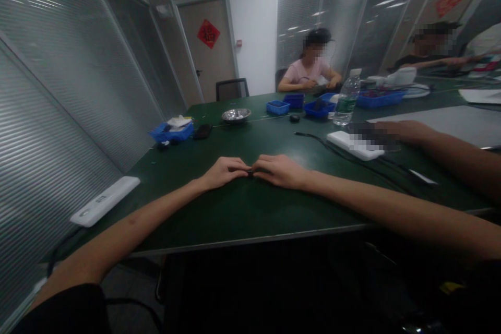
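Just above the green tabletop [235,209], my left hand [224,172] and my right hand [278,171] meet fingertip to fingertip. Both are closed in a pinch on a small dark piece [250,172], mostly covered by the fingers and too small to identify. Beyond the hands stands a shiny metal bowl [236,116] with something small inside it.
A white power strip [105,201] lies at left, near a blue tray [172,133] and a dark phone [202,131]. Rightward are blue bins [277,108], a water bottle [347,99], a white box [354,145], cables and another person's hand [407,130]. Two people sit farther back.
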Demonstrator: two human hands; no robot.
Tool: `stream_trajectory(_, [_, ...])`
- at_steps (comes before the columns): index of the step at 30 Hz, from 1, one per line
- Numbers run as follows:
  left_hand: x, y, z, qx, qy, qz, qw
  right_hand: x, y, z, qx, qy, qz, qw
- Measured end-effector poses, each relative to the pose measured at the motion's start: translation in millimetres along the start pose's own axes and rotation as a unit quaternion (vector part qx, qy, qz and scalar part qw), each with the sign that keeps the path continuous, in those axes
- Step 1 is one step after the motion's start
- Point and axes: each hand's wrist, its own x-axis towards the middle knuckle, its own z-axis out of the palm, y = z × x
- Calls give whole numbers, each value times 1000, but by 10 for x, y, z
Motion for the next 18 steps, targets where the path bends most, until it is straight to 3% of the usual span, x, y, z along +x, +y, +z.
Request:
stream_trajectory(5, [8, 1, -32, -71, -46, -42, 996, -6, -29, -33, 7, -4, -23, 1000])
stream_trajectory(12, [-1, 208, 107, 35, 5, 1, 999, 14, -29, -25, 40, -18, -1, 999])
stream_trajectory(18, [16, 234, 94, 51, -9, 1, 999, 13, -18, -5, 43, -17, 14, 999])
